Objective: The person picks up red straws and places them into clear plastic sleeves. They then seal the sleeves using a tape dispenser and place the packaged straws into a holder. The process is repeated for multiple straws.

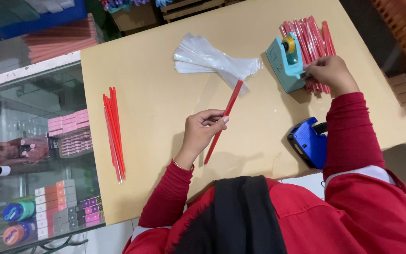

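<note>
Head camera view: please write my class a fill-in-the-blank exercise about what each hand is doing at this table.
1. The left hand holds one long ____ stick.
2. The right hand rests at the teal tape ____.
3. A pile of clear plastic ____ lies on the table.
4. The blue labelling tool lies beside the ____ arm.

Missing words: red; dispenser; sleeves; right

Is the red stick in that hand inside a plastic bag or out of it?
Partly in. The left hand holds the red stick by its middle, and its far end sits inside a clear sleeve; the near end is bare.
</note>
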